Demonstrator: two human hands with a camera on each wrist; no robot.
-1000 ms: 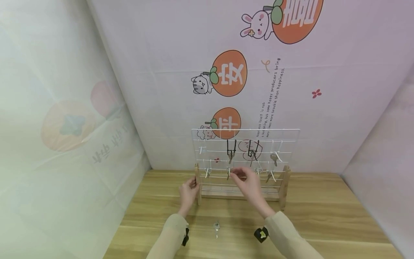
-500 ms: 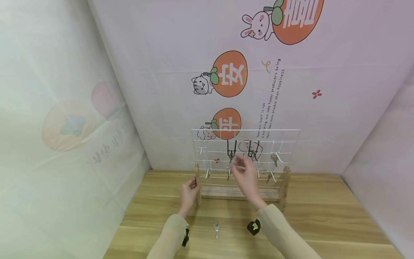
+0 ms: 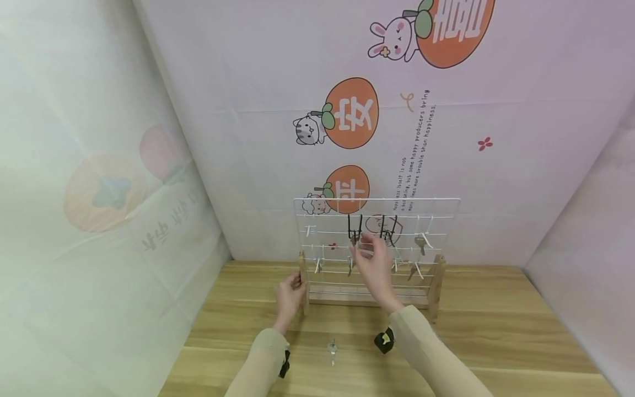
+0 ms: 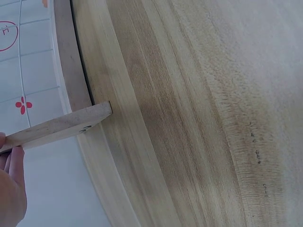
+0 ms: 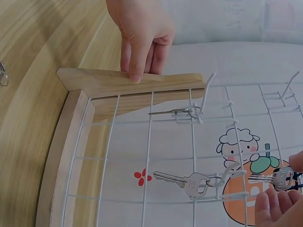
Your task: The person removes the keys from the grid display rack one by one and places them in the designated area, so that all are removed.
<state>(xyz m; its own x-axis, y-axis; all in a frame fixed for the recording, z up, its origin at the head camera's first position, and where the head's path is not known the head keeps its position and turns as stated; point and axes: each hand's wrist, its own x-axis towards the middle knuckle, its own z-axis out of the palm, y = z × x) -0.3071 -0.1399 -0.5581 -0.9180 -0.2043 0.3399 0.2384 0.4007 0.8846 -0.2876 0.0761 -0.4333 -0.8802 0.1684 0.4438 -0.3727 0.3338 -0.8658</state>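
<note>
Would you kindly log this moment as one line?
left hand: holds post | right hand: at silver key, grip unclear | rack: upright, keys hung | table: loose key

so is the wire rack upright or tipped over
Upright. In the head view, the wire rack stands on the table, and the left hand grips one wooden post.
</note>
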